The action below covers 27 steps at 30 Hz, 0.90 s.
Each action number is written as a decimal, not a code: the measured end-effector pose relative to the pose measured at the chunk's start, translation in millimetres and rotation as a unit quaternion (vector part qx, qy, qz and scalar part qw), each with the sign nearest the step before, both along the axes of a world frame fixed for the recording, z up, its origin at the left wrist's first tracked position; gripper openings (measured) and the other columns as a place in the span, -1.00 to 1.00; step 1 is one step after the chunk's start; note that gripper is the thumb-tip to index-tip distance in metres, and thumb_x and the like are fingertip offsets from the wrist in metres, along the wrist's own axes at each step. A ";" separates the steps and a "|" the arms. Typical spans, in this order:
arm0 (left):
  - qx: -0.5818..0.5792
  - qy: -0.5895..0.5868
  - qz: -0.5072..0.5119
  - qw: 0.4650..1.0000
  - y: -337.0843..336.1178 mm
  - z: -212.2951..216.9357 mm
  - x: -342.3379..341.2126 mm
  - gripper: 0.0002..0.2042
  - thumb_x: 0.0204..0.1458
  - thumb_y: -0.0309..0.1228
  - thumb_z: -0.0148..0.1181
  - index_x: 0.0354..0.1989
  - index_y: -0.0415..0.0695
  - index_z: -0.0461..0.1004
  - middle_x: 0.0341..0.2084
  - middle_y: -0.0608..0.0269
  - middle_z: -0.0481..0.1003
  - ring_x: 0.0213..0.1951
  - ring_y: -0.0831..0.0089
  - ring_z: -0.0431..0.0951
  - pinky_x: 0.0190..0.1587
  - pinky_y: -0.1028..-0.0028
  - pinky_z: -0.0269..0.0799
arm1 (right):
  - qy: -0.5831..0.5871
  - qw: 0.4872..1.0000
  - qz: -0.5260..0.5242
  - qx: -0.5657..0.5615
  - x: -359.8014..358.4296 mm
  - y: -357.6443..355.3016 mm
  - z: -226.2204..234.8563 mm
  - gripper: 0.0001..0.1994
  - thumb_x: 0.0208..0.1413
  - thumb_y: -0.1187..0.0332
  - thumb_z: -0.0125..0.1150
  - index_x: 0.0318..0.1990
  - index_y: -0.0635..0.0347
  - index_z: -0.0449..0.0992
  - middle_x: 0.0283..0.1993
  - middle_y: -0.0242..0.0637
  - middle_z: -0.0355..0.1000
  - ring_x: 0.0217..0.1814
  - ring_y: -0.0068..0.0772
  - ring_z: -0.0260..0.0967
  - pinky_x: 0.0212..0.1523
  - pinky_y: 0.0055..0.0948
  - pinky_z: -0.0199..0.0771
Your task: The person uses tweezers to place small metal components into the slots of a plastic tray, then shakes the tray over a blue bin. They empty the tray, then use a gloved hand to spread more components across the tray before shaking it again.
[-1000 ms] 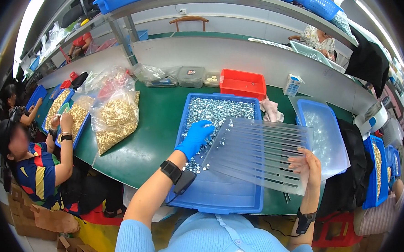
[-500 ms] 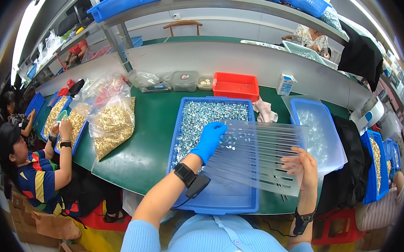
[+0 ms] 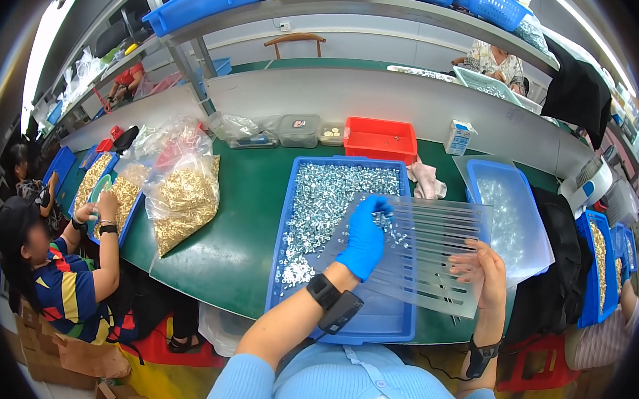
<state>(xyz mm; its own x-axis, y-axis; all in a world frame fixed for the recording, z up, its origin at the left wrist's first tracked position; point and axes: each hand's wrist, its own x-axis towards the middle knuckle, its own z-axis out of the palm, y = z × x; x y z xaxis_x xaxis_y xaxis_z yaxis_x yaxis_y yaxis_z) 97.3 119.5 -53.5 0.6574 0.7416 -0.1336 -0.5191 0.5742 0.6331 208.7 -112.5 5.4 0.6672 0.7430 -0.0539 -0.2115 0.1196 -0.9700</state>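
Note:
A clear plastic sheet with long parallel slots (image 3: 436, 226) lies tilted over a blue tray (image 3: 281, 234). Its right edge is held by my bare right hand (image 3: 482, 267), thumb and fingers on either side. Over the sheet's upper left part is my left hand (image 3: 368, 240) in a blue glove, fingers bent and together; what they hold, if anything, is hidden. Loose small metal parts (image 3: 395, 233) lie on the sheet beside those fingers. A thick layer of small silvery metal parts (image 3: 333, 184) fills the tray's far part, with a brighter patch (image 3: 296, 270) at its left.
Beyond the tray stand a red bin (image 3: 380, 140) and a pink cloth (image 3: 427, 181). A second blue tray (image 3: 504, 211) under clear plastic is at right. Bags of gold-coloured parts (image 3: 182, 207) lie left, near a co-worker (image 3: 63, 263). A shelf (image 3: 368, 15) crosses overhead.
My left hand has moved right over the sheet, its fingers now more bent. More loose parts show on the sheet beside it. My right hand keeps its hold; the whole view has shifted slightly.

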 end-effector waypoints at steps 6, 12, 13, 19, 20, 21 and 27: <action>-0.026 0.039 0.111 0.993 30.6 -13.7 -27.4 -0.81 0.11 -0.29 -0.01 -0.39 -0.15 0.40 -0.50 0.28 0.43 -0.37 0.50 0.43 -0.24 0.50 0.35 | 0.006 1.000 -0.004 0.000 0.4 -1.0 -1.6 -0.68 0.20 0.26 -0.11 0.00 0.27 0.34 -0.30 0.05 0.49 -0.39 -0.24 0.49 -0.51 -0.52 0.46; 0.088 0.030 -0.049 0.994 11.0 3.5 -19.4 -0.63 0.19 -0.09 -0.16 -0.16 -0.17 0.39 -0.19 0.14 0.45 -0.06 0.34 0.40 0.06 0.36 0.24 | 0.009 1.000 -0.010 -0.005 0.7 -0.8 -1.1 -0.65 0.19 0.23 -0.08 0.01 0.29 0.34 -0.30 0.06 0.48 -0.41 -0.27 0.49 -0.53 -0.55 0.47; 0.115 0.036 -0.093 0.988 6.0 14.1 -18.4 -0.57 0.20 -0.06 -0.20 -0.08 -0.18 0.38 -0.12 0.12 0.44 0.02 0.31 0.38 0.12 0.34 0.19 | 0.008 1.000 -0.011 -0.006 0.6 -1.6 -0.7 -0.65 0.19 0.23 -0.08 0.01 0.29 0.34 -0.30 0.06 0.48 -0.41 -0.27 0.49 -0.53 -0.55 0.47; 0.193 0.101 -0.104 0.970 28.7 35.0 -38.2 -0.45 0.21 0.02 -0.36 0.19 -0.14 0.17 0.11 0.11 0.29 0.16 0.31 0.23 0.25 0.38 -0.05 | 0.013 1.000 -0.008 -0.005 -0.1 -1.1 0.5 -0.64 0.19 0.23 -0.08 0.01 0.31 0.34 -0.30 0.07 0.48 -0.41 -0.26 0.50 -0.53 -0.56 0.47; 0.240 0.165 -0.107 0.951 37.5 31.4 -47.2 -0.43 0.21 0.03 -0.39 0.24 -0.13 0.08 0.15 0.11 0.25 0.22 0.31 0.15 0.28 0.37 -0.10 | 0.015 1.000 -0.008 -0.002 -0.2 -0.8 0.0 -0.64 0.19 0.23 -0.08 0.01 0.32 0.34 -0.30 0.07 0.48 -0.41 -0.27 0.50 -0.53 -0.56 0.47; 0.285 0.228 -0.110 0.925 44.6 27.7 -54.3 -0.40 0.21 0.04 -0.42 0.30 -0.13 -0.02 0.19 0.12 0.21 0.27 0.31 0.07 0.30 0.36 -0.15 | 0.017 1.000 -0.007 -0.002 -0.2 -0.5 -0.2 -0.64 0.19 0.23 -0.08 0.01 0.32 0.34 -0.30 0.07 0.48 -0.41 -0.27 0.50 -0.53 -0.56 0.47; 0.382 0.310 -0.113 0.863 59.6 -4.2 -84.2 -0.46 0.22 -0.06 -0.34 0.27 -0.15 0.05 0.20 0.10 0.19 0.29 0.30 0.04 0.30 0.36 -0.12 | 0.008 1.000 -0.015 0.003 -0.5 1.4 2.2 -0.62 0.18 0.21 -0.07 0.00 0.36 0.34 -0.30 0.08 0.48 -0.42 -0.27 0.49 -0.54 -0.56 0.47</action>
